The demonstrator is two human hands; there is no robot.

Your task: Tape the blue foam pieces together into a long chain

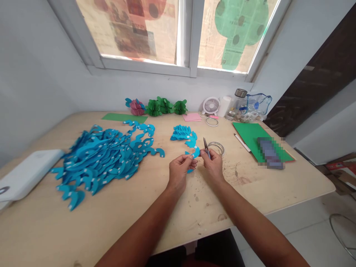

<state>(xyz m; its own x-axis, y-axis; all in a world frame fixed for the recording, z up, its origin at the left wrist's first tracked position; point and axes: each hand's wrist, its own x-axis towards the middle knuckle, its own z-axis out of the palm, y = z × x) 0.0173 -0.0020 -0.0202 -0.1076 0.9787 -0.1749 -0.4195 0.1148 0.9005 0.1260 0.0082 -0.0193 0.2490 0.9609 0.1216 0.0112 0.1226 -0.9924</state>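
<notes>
Pinched between the thumb and fingers of my left hand (pixel 180 170) is a curved blue paper strip (pixel 196 152) with small white patches, part of a folded blue chain. My right hand (pixel 213 165) is closed around a small pair of scissors (pixel 205 144), dark blades pointing up and away. Its thumb and fingertip are close to the strip's right end; whether they touch it is unclear. Beyond my hands, a pleated blue paper stack (pixel 180 132) lies on the table. To the left spreads a big heap of blue paper pieces (pixel 102 157), also white-patched.
Rolls of tape (pixel 216 144) lie just beyond my right hand. Green sheets (pixel 251 135), a pen (pixel 241 142) and a blurred phone (pixel 270 152) are at right. Along the wall stand green paper shapes (pixel 164 106), a fan (pixel 211 106) and a bottle (pixel 236 104). A white box-like object (pixel 30 170) sits left.
</notes>
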